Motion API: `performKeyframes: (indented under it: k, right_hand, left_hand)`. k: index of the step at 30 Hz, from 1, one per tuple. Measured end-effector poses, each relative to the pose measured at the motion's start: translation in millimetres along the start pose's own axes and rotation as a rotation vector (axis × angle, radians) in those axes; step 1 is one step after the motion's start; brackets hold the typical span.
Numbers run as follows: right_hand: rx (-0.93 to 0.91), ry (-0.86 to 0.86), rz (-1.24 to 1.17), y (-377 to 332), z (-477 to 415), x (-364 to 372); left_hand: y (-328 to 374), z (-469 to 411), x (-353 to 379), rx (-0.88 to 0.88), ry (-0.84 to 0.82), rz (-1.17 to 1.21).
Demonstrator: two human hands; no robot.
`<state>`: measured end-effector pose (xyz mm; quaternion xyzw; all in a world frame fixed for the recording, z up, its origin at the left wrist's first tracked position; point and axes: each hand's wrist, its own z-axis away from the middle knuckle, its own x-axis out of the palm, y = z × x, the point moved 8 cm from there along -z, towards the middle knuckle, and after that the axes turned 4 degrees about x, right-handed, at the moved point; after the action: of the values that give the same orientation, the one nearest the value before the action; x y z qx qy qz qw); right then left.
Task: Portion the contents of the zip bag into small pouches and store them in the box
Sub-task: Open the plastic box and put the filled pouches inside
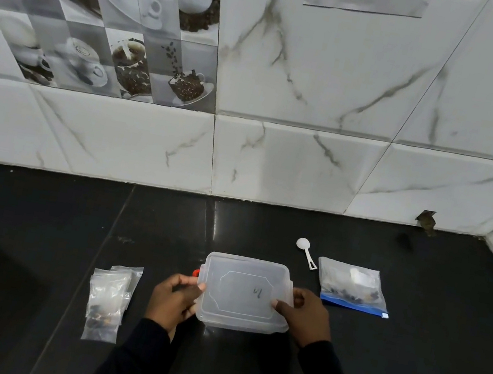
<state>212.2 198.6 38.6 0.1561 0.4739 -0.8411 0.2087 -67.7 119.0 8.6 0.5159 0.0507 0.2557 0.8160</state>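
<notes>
Both hands grip lidded box (244, 293) mid-counter: left hand (174, 301), right hand (306, 317); pouches (108, 301) left, zip bag (352, 286) and spoon (306, 251) right.

Counter (36, 215) lies open left; spoon (306, 251) (and bag (352, 288)) crowd right.

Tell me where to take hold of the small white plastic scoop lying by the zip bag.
Pinch the small white plastic scoop by its thin handle, at the end toward you, coming from above and the right. It lies flat on the black counter, bowl toward the wall, so the handle is probably the easiest grip. The clear zip bag with the blue strip lies just right of it.
</notes>
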Motion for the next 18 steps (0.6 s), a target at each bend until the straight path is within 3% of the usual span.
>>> performKeyframes:
  k: [5,12,15,18]
  right_hand:
    - [-0.03,0.025,-0.133,0,-3,-8]
    - [-0.118,0.073,-0.357,-10,9,-36]
    - [-0.075,0.019,-0.566,-7,31,-43]
    - [-0.009,-0.017,-0.687,8,50,-48]
  left_hand:
    - [16,3,13,0.152,-0.113,-0.097]
    - [45,11,5,0.407,-0.008,-0.509]
    - [61,42,14,0.492,-0.01,-0.471]
    - [43,66,20,0.403,-0.134,-0.301]
